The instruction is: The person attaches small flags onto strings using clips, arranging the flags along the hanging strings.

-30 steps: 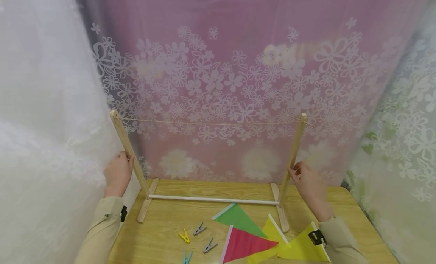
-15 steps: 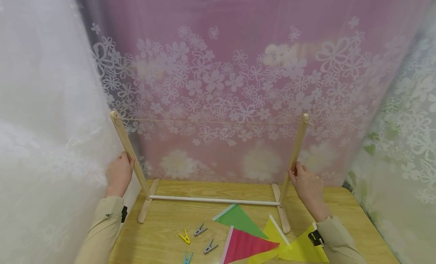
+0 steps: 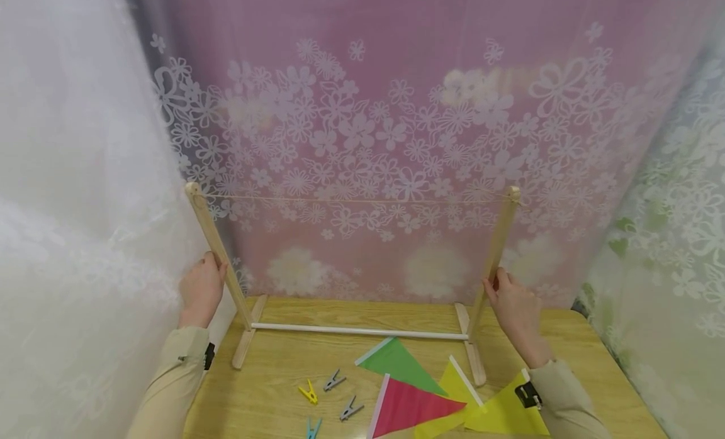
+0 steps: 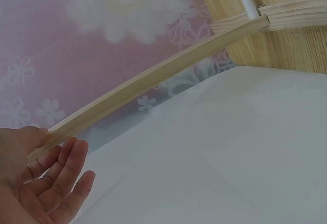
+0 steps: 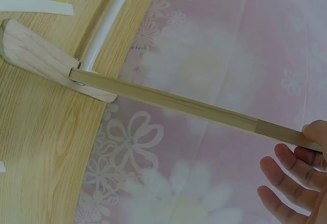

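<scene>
The left upright (image 3: 211, 231) and right upright (image 3: 500, 238) are pale bare wood, smooth and matt, and the feet (image 3: 243, 351) show wavy grain. The crossbar (image 3: 362, 331) looks like smooth plastic with a soft shine; the cord (image 3: 351, 201) passes for fine twine. The tabletop (image 3: 589, 376) wears a wood-grain face with a faint satin gloss. I'd call the clothespins (image 3: 308, 392) hard plastic. The pennants (image 3: 413, 406) are matt, cloth or paper, I can't tell which. The flower-printed curtain (image 3: 396, 36) resembles thin, smooth plastic sheeting, the sleeves (image 3: 170, 376) matt cloth.
</scene>
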Motion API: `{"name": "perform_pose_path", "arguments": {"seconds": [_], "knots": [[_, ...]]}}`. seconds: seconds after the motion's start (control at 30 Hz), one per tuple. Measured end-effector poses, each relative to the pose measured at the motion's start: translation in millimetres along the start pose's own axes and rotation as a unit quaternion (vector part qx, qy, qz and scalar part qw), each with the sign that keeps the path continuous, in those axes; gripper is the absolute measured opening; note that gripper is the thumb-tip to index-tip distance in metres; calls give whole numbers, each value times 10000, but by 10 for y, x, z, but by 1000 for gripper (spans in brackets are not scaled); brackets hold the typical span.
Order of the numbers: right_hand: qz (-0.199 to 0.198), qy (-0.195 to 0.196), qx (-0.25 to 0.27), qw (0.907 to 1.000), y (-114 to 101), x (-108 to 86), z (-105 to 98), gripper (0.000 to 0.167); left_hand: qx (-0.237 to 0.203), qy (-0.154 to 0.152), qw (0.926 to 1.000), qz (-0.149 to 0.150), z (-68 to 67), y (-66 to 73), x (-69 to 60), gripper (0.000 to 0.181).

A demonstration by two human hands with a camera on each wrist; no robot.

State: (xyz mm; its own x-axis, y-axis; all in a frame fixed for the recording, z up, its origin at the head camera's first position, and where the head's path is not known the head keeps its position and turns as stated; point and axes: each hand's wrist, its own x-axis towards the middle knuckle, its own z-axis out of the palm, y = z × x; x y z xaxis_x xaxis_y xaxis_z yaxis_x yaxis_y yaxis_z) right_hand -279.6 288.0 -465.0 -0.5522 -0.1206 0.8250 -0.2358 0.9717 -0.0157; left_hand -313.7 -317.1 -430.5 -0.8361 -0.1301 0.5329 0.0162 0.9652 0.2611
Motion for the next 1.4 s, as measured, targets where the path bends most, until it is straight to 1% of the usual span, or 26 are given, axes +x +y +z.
{"name": "perform_pose_path", "arguments": {"seconds": [0.1,0.23,0.37,0.47,0.57,0.7,0.83,0.87,0.9,1.03,1.1,1.2,1.23,1.37,1.4], "knots": [[100,-50,-7,9999,23,-5,-4,70,29,-42,10000,-17,18,15,14,24],[182,-103,-19,9998,44,-5,-25,71,42,33,10000,43,38,55,9,24],[180,-178,4,9997,66,-13,-43,71,139,259,9992,286,57,81,-16,25],[212,-255,123,9994,105,-41,-19,68,234,482,9973,510,72,90,-30,26],[243,-286,228,9990,153,-69,14,65,286,612,9957,637,77,108,-37,26],[162,-182,267,9993,207,-83,42,67,314,731,9941,732,71,142,-50,26],[-84,44,148,9998,237,-79,50,69,387,934,9907,913,77,164,-63,26],[-146,110,98,9998,241,-75,47,67,411,995,9895,968,79,169,-65,27],[-206,172,57,9996,245,-72,44,62,439,1052,9883,1017,80,175,-69,27],[-338,338,-81,9988,251,-60,19,33,495,1254,9842,1151,90,202,-78,29],[-345,361,-110,9987,256,-53,2,31,525,1355,9820,1203,97,213,-84,29],[-305,344,-109,9989,269,-52,-21,32,559,1403,9802,1280,110,227,-96,29],[-293,342,-116,9989,274,-53,-28,35,580,1415,9796,1303,115,230,-98,29],[-249,343,-125,9990,295,-65,-45,61,636,1434,9783,1350,148,229,-95,30],[-241,334,-119,9991,299,-67,-46,63,643,1448,9782,1341,155,227,-91,30]]}}
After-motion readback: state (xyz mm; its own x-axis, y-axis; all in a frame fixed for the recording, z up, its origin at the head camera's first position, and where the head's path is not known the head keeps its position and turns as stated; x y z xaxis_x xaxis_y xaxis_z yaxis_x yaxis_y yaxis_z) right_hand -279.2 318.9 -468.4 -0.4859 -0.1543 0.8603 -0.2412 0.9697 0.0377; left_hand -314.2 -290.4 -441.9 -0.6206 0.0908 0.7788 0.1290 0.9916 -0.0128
